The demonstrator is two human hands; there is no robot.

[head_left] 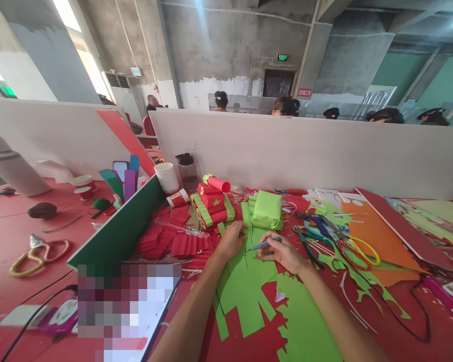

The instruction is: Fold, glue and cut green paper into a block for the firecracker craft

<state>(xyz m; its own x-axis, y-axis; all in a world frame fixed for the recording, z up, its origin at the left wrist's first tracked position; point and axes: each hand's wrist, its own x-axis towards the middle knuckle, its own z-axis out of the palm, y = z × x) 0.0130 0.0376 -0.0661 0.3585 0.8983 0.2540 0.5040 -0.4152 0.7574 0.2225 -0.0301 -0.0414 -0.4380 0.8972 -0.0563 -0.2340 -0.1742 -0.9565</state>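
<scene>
My right hand point(281, 253) holds a grey-blue pen point(265, 244), its tip pointing left over a cut sheet of green paper point(249, 281). At the upper part of that sheet rests my left hand point(231, 241), its fingers curled in; whatever is between them is hidden. Just beyond my hands stands a block wrapped in green paper point(267, 210). Left of it is a stack of red paper rolls point(215, 203) with green bands and a yellow star. Pleated red paper pieces point(184, 241) lie left of my left hand.
Scissors with red and yellow handles point(357, 251) and pliers point(311, 246) lie at the right beside orange paper point(377, 236). A green board point(117, 226) and a tablet-like screen point(154, 301) are at the left. Paper cups point(166, 177) stand by a white partition point(287, 151).
</scene>
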